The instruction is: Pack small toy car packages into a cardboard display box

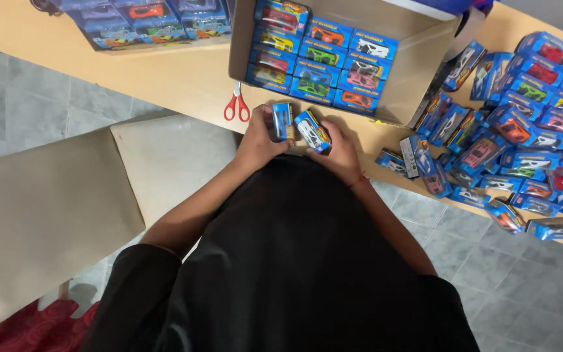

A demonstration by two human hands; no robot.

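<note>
My left hand [259, 138] grips a small blue toy-car box [283, 120] held upright at the table's front edge. Beside it, my right hand [339, 151] holds a second blue toy-car box [313, 131] with a white car showing, tilted toward the first. Both boxes sit close together, just in front of an open cardboard carton [418, 72] that holds several rows of the same blue boxes. My black shirt hides my lower arms' near ends.
Red-handled scissors [236, 105] lie on the wooden table [177, 75] left of the carton. A heap of several blue toy-car boxes [522, 143] covers the table's right side. More boxed cars [154, 23] sit at the far left. Beige cardboard sheets [53, 208] rest lower left.
</note>
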